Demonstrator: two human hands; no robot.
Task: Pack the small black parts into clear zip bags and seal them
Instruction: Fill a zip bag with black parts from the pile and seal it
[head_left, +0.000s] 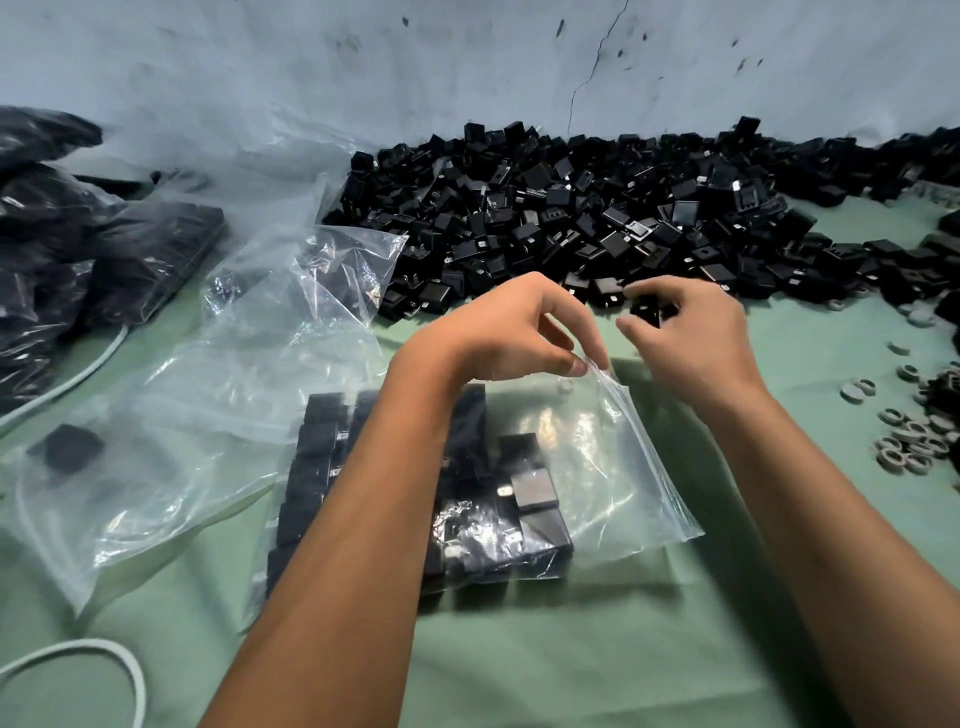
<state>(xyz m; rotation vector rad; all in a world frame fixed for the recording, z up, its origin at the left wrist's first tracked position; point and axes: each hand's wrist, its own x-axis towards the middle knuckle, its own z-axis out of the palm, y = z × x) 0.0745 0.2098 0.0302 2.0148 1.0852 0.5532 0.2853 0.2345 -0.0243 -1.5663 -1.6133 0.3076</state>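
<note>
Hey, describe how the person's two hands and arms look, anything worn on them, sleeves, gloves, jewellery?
Both hands, the left hand and the right hand, are bare, without gloves. No rings, watch or wristband show. Both forearms are uncovered down to the bottom edge of the picture, so no sleeves are in view. No markings or tape are visible.

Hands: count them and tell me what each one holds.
2. Left hand pinches the zip bag by its open mouth; right hand holds a black part beside the pile.
</note>
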